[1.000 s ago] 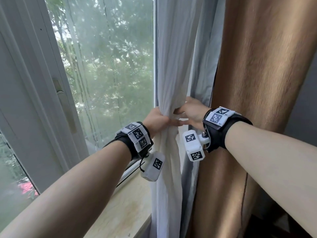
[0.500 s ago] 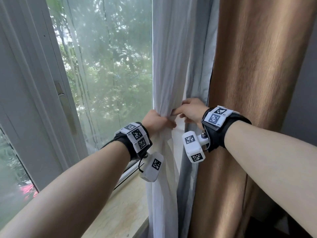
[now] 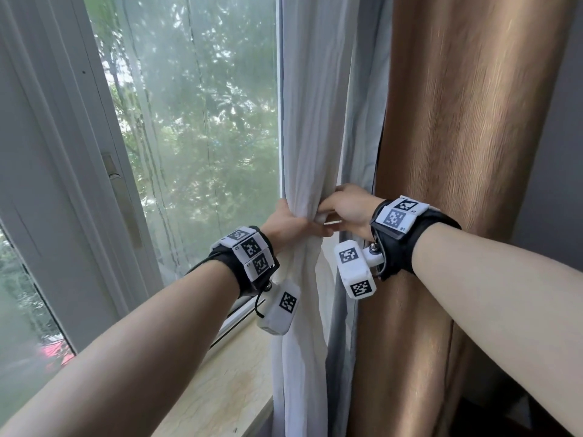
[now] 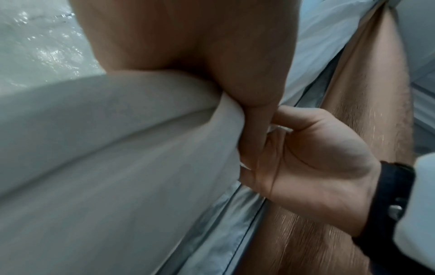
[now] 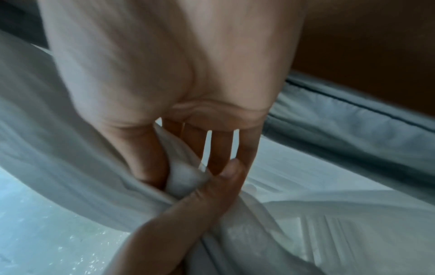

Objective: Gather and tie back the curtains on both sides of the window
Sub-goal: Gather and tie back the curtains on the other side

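Note:
A white sheer curtain [image 3: 307,121] hangs bunched at the window's right edge, beside a brown heavy curtain [image 3: 457,127] with a grey lining [image 3: 362,115]. My left hand [image 3: 291,222] wraps round the white bunch from the left, thumb across its front. My right hand [image 3: 344,206] meets it from the right and pinches a fold of the same white fabric [image 5: 183,178] between thumb and fingers. In the left wrist view the white curtain [image 4: 117,148] fills the left, with my right hand [image 4: 306,163] against it. No tie-back shows.
The window frame [image 3: 63,152] and its handle [image 3: 123,200] stand at the left. More sheer fabric [image 3: 189,121] covers the glass. A beige stone sill [image 3: 227,383] runs below. A grey wall [image 3: 555,152] lies right of the brown curtain.
Both hands have stayed on the white bunch at about the same height. My right hand's fingers have closed in tighter against my left thumb.

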A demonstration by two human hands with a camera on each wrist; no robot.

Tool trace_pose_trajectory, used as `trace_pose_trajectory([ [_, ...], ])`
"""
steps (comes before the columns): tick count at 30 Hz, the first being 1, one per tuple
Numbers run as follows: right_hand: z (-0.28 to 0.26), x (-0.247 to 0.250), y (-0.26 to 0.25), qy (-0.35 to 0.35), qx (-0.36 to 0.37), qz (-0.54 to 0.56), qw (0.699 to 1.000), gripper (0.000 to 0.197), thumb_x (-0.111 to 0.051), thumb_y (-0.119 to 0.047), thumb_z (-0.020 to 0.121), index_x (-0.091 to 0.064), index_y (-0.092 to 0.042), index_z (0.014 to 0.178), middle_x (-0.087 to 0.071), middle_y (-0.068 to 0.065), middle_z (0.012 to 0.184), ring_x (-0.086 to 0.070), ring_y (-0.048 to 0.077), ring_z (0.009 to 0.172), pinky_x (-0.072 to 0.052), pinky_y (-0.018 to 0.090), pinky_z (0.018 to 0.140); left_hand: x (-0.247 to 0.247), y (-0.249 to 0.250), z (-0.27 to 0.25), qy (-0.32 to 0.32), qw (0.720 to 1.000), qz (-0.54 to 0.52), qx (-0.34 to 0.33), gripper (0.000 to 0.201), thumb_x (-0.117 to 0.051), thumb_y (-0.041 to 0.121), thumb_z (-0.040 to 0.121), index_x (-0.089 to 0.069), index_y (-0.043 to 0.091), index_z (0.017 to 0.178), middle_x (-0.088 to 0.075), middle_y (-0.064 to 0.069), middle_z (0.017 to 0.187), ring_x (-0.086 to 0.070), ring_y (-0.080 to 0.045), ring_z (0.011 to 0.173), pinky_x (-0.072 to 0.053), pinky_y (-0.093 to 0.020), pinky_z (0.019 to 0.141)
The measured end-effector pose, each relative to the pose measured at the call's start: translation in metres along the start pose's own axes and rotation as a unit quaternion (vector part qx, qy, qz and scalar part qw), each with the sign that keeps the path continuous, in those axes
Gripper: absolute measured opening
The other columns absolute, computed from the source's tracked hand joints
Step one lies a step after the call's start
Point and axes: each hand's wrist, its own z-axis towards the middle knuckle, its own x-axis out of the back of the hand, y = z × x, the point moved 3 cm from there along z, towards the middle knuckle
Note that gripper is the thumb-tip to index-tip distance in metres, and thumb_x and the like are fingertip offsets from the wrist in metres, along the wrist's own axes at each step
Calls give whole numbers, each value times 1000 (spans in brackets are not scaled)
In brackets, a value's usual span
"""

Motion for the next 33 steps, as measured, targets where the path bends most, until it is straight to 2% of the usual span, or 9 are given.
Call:
trace_pose_trajectory([
  [3, -4, -4, 1, -46, -5, 20, 999, 13, -55, 13, 87, -68, 9, 86, -67, 13, 71, -63, 23, 69, -50, 33, 66, 0, 7, -8, -18, 1000, 17, -2, 60, -91, 18, 58, -75, 12, 116, -78, -8, 110, -74, -25, 103, -61, -42, 95],
  [7, 0, 3, 1, 17, -7, 29, 999, 12, -76, -18, 67, -65, -17, 61, -66, 2, 79, -60, 20, 81, -41, 35, 77, 6, 3, -5, 25, 999, 30, 19, 34, -83, 6, 79, -75, 3, 111, -75, -10, 93, -72, -24, 81, -62, -35, 77],
  [9, 3, 11, 4, 64, -4, 4, 998, 18, -84, -16, 66, -69, -18, 74, -67, 1, 93, -59, 21, 97, -45, 34, 77, 8, 3, -6, 28, 999, 28, 25, 31, -82, 6, 80, -74, 0, 109, -71, -10, 86, -68, -26, 78, -58, -32, 74],
  [13, 7, 13, 11, 47, -37, 2, 998, 58, -81, -11, 83, -54, -13, 135, -48, 0, 142, -41, 21, 127, -45, 49, 112, 6, 3, -8, -6, 999, 32, 29, 47, -88, 11, 70, -72, 6, 114, -71, -10, 83, -69, -28, 75, -62, -38, 76],
  [15, 5, 5, 10, 11, -51, 25, 998, 24, -70, -8, 92, -60, -15, 112, -49, 1, 141, -43, 25, 133, -40, 53, 117, 4, 2, -9, -33, 998, 25, 38, 47, -89, 11, 70, -71, 8, 113, -72, -13, 83, -71, -30, 71, -64, -49, 82],
  [20, 12, -8, 13, -2, -28, 53, 998, 35, -51, 6, 96, -68, -1, 126, -73, 21, 118, -68, 32, 97, -56, 53, 101, 0, 2, -8, -40, 998, 5, 50, 70, -96, 26, 50, -75, 13, 116, -79, -10, 107, -77, -32, 96, -61, -54, 91],
  [24, 14, -7, 15, -3, -25, 32, 999, 34, -56, 11, 93, -66, 7, 126, -72, 27, 105, -67, 27, 82, -61, 37, 70, 3, 6, -9, -28, 999, -2, 36, 49, -90, 12, 72, -75, 13, 118, -78, -4, 110, -74, -23, 103, -59, -32, 84],
  [30, 26, 3, 22, 81, -42, 9, 996, 32, -75, -14, 84, -73, -2, 114, -71, 11, 90, -61, 24, 76, -44, 32, 60, 4, 5, -6, 10, 1000, -2, 21, 76, -97, 25, 41, -76, 12, 113, -78, -7, 107, -75, -25, 97, -62, -43, 92],
  [33, 28, 11, 22, 129, -38, -7, 991, 29, -84, -17, 79, -68, -8, 101, -68, 9, 100, -60, 23, 89, -54, 37, 72, 4, 3, -7, 9, 1000, -8, 18, 68, -91, 17, 42, -77, 8, 108, -78, -13, 103, -76, -31, 93, -64, -49, 87],
])
